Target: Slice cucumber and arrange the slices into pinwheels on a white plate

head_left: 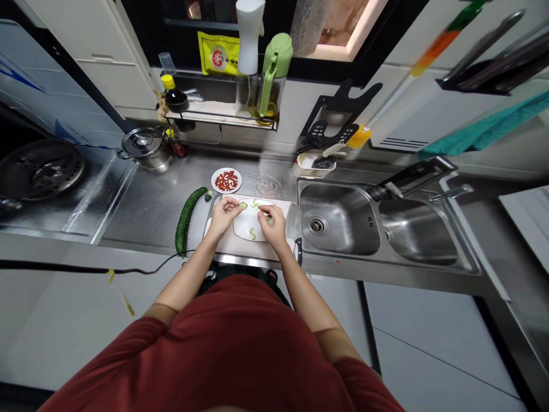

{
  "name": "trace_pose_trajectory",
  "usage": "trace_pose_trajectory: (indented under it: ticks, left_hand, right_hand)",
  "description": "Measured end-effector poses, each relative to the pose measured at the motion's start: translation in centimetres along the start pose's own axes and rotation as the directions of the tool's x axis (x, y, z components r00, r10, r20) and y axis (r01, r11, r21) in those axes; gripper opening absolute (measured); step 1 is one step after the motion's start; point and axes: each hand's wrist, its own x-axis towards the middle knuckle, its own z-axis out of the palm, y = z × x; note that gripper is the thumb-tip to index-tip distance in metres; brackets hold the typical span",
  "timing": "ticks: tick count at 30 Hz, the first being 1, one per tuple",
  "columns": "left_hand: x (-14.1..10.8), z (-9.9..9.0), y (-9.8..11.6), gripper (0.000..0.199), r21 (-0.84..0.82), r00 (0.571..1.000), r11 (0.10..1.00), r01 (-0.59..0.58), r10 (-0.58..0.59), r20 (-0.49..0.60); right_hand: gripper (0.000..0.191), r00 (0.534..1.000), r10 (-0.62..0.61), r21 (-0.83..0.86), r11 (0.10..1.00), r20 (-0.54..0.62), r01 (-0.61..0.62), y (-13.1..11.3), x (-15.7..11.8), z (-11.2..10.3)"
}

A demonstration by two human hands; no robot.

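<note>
My left hand (225, 216) pinches a thin cucumber slice (243, 205) between thumb and fingertips, over the left side of a white plate (242, 228). Opposite it, my right hand (273, 224) is closed, with a bit of pale green cucumber showing among its fingers. More thin cucumber pieces (253, 234) lie on the plate, some by the right fingertips. Beneath the plate is a cutting board (227, 246). A knife with a black handle (299, 250) rests at the board's right edge. Left of the board lie a long whole cucumber (187, 217) and a cut-off cucumber end (208, 195).
Behind the board is a small plate (215, 182) of chopped red pieces. A double sink (343, 220) is on the right. A lidded pot (148, 150) and a wok (40, 169) stand left. Bottles line a shelf (218, 114); a black cable (141, 270) crosses the counter's front edge.
</note>
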Motion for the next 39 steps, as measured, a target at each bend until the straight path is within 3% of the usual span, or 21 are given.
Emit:
trace_pose_trajectory:
  ticks: [7,19,22,24,26,29,31,34,39]
  left_hand:
    - [-1.3,0.8,1.8,0.024,0.05,0.994,0.996,-0.076,0.072,0.078]
    - [-1.7,1.7,1.8,0.026,0.017,0.989,0.998,-0.066,0.064,0.132]
    - [-1.7,1.6,2.0,0.031,-0.101,0.989,0.995,0.019,-0.004,0.148]
    - [-1.7,1.4,2.0,0.032,-0.207,0.975,0.966,0.156,-0.117,0.188]
    - [-1.6,1.3,1.9,0.035,-0.275,0.925,0.901,0.337,-0.261,0.278]
    - [-1.7,1.5,1.7,0.042,-0.279,0.812,0.797,0.536,-0.395,0.431]
    - [-1.9,1.7,1.6,0.044,-0.275,0.765,0.759,0.59,-0.416,0.493]
    - [-2.0,2.1,1.5,0.044,-0.289,0.734,0.726,0.624,-0.418,0.536]
    - [-1.9,2.1,1.1,0.036,-0.319,0.764,0.736,0.597,-0.401,0.506]
  right_hand:
    - [0.019,0.995,0.005,0.096,0.995,0.103,-0.015,-2.1,1.9,-0.9]
    - [0.013,0.987,-0.029,0.136,0.991,0.155,0.008,-2.5,2.4,-0.8]
    - [0.016,0.987,-0.013,0.201,0.979,0.158,-0.019,-2.7,2.6,-1.0]
    - [0.018,0.987,0.002,0.236,0.971,0.16,-0.041,-2.8,2.7,-1.2]
    - [0.019,0.987,0.016,0.241,0.969,0.161,-0.055,-2.9,2.9,-1.5]
    - [0.019,0.987,0.02,0.224,0.973,0.159,-0.056,-2.9,3.0,-1.6]
    - [0.019,0.988,0.016,0.218,0.975,0.155,-0.05,-2.8,3.0,-1.6]
    - [0.018,0.988,0.01,0.217,0.975,0.153,-0.043,-2.6,3.0,-1.5]
    - [0.017,0.986,-0.012,0.248,0.968,0.165,-0.03,-2.4,3.0,-1.4]
